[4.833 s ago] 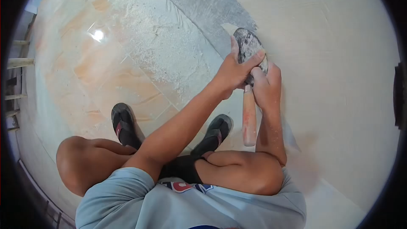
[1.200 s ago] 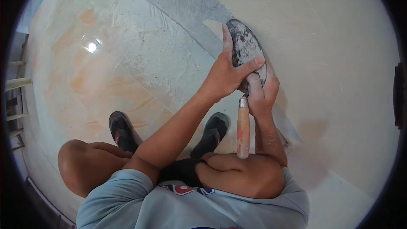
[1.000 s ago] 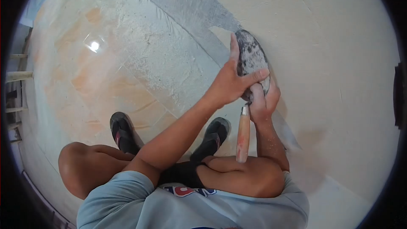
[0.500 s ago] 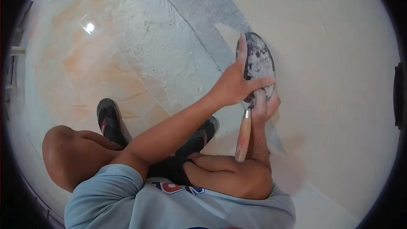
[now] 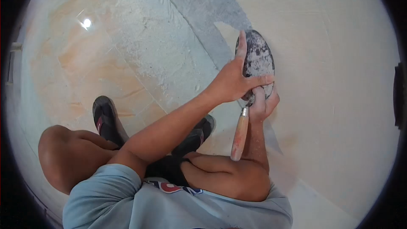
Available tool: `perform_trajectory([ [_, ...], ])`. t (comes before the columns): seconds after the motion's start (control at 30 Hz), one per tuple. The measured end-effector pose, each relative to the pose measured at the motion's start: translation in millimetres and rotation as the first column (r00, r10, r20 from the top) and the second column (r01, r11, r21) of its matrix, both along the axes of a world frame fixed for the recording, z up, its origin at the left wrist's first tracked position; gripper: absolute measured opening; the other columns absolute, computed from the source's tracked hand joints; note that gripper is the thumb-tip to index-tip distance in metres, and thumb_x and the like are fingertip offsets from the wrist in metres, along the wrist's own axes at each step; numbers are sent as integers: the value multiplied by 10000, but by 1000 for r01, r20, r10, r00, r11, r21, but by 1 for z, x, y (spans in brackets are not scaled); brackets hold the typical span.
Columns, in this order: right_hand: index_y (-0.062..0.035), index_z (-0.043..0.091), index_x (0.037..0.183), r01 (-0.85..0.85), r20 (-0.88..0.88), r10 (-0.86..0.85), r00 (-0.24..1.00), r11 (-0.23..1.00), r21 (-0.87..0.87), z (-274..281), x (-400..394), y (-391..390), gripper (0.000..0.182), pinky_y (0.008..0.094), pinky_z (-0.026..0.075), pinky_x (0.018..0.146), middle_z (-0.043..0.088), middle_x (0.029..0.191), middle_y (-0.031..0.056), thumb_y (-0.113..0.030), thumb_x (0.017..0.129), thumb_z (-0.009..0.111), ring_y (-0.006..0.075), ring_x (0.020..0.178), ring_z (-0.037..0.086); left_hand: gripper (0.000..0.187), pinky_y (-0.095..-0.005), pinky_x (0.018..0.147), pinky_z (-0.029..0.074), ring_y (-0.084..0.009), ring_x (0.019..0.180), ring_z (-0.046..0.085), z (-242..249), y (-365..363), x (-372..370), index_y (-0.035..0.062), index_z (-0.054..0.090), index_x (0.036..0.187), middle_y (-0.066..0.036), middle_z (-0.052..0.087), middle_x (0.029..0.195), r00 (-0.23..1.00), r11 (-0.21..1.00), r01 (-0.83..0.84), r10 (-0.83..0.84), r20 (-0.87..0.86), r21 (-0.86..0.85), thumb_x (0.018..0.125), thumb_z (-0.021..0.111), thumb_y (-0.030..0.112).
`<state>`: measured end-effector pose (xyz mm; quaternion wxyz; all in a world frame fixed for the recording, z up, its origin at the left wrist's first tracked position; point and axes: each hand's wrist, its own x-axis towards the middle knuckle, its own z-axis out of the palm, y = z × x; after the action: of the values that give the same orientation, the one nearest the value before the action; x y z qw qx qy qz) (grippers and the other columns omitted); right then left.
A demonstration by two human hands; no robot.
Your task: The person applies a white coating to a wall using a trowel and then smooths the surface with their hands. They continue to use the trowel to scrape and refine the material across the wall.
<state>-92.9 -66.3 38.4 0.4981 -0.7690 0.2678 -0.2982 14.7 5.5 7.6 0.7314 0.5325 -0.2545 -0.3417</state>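
Both my hands are on a trowel in front of my right knee. Its rounded oval face (image 5: 260,61) is dark and smeared with white. Its wooden handle (image 5: 240,138) has reddish marks and hangs down beside my right forearm. My left hand (image 5: 242,74) is closed on the left side of the oval face. The left thumb lies across the lower part, and one finger stretches up along the left edge. Lower down, my right hand (image 5: 263,104) is closed around the bottom end, close to the metal neck. The join between face and handle is partly hidden by my fingers.
Orange-and-white floor tiles (image 5: 99,74) lie at left, with white dust and residue (image 5: 157,46) over them. A grey strip (image 5: 203,6) runs along a smooth pale surface (image 5: 335,89). My shod feet (image 5: 108,116) are below, and a dark object (image 5: 398,95) stands at the far right.
My hands and the trowel have shifted slightly up and left. The handle's lower end has moved a little left. The whole view has shifted slightly, and both hands keep their hold.
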Motion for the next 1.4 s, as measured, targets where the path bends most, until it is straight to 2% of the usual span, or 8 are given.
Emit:
perform_trajectory([
  [0.07,86,642,1053,18,-60,-15,998,999,39,-6,-12,-4,264,304,528,795,675,909,85,-9,835,529,164,840,629,1372,-368,1148,399,-450,1332,552,0,0,-5,-44,-222,1579,-387,511,1436,996,998,51,-48,-74,37,861,826,474],
  [0.2,90,647,1051,31,83,-37,996,997,73,-5,-14,7,267,311,534,797,698,944,107,-18,842,521,168,879,656,1368,-368,1140,406,-459,1324,560,-7,-2,-17,-48,-216,1580,-398,518,1423,959,992,-109,88,268,64,862,823,478],
  [0.27,95,638,1074,-7,12,7,1000,999,54,-7,-17,2,281,315,531,807,691,946,102,-18,844,520,170,886,648,1368,-375,1137,407,-470,1329,553,-1,2,-10,-49,-219,1578,-404,518,1420,999,998,37,-38,28,41,863,824,474],
  [0.67,88,653,1078,-26,-208,32,978,999,30,-18,-16,-16,280,276,505,754,674,908,80,-40,851,550,130,836,608,1352,-363,1161,383,-412,1389,512,-8,-3,2,-64,-210,1576,-392,433,1508,998,999,14,-10,-70,53,867,832,424],
  [0.73,93,651,1081,-33,-88,-1,996,922,-385,-20,-13,-11,279,265,491,708,666,914,75,-38,859,547,120,807,596,1356,-359,1165,379,-402,1388,512,-8,-5,-7,-62,-212,1576,-384,429,1516,999,998,24,-23,-35,54,867,832,436],
  [0.77,105,648,1101,34,-8,-33,999,990,136,-4,-11,2,297,268,493,702,670,925,83,-36,862,544,124,802,602,1356,-362,1177,367,-408,1403,494,-12,-6,-14,-57,-216,1577,-388,415,1527,998,999,-33,33,52,-8,870,826,446],
  [1.13,103,656,1106,-22,-8,21,1000,998,-64,-5,-13,-3,331,334,540,807,698,983,138,-14,838,502,183,907,657,1361,-358,1239,256,-410,1540,278,-9,-6,-13,-78,-237,1559,-389,193,1639,996,998,60,-60,-62,-2,875,827,422],
  [1.4,112,650,1160,72,-61,-69,996,996,54,0,-9,4,364,321,539,814,701,1010,134,-31,851,522,189,892,656,1332,-355,1178,359,-406,1422,472,-8,-5,-13,-18,-234,1585,-376,391,1552,998,999,48,-48,-46,-3,884,825,385],
])
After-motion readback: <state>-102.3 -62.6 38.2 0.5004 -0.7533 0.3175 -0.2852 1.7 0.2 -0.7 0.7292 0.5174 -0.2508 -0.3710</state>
